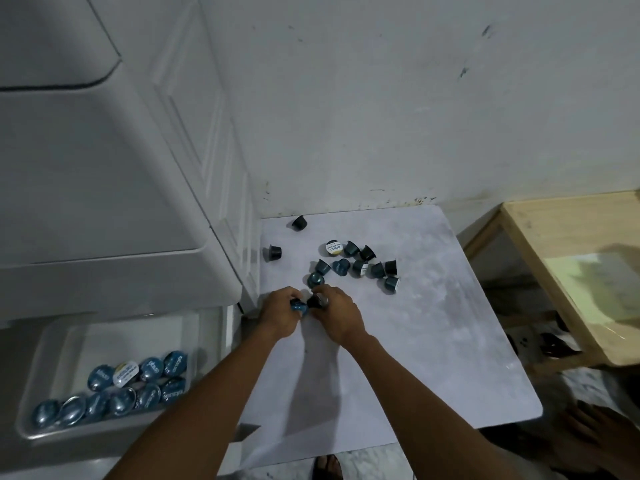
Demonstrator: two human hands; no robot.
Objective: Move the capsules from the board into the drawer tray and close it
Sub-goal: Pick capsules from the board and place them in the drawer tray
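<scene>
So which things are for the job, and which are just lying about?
Job: small dark round coffee capsules on grey marbled board; white plastic drawer tray; left hand and right hand, each gripping a capsule.
Lying about: pale wooden table; dark sandal.

On the one board (433,341) in the middle of the frame you have twelve loose capsules (360,268). Ten lie in a group and two lie apart toward the board's upper left. Only one of the twelve, the white-lid capsule (333,247), shows a white lid. Your two hands hold one capsule each: the left hand (280,315) one blue capsule (298,306), the right hand (337,317) one dark capsule (316,301). In the one tray (41,351) at the lower left you have ten tray capsules (151,368), four behind and six in front. Nine have blue lids and one a white lid.
</scene>
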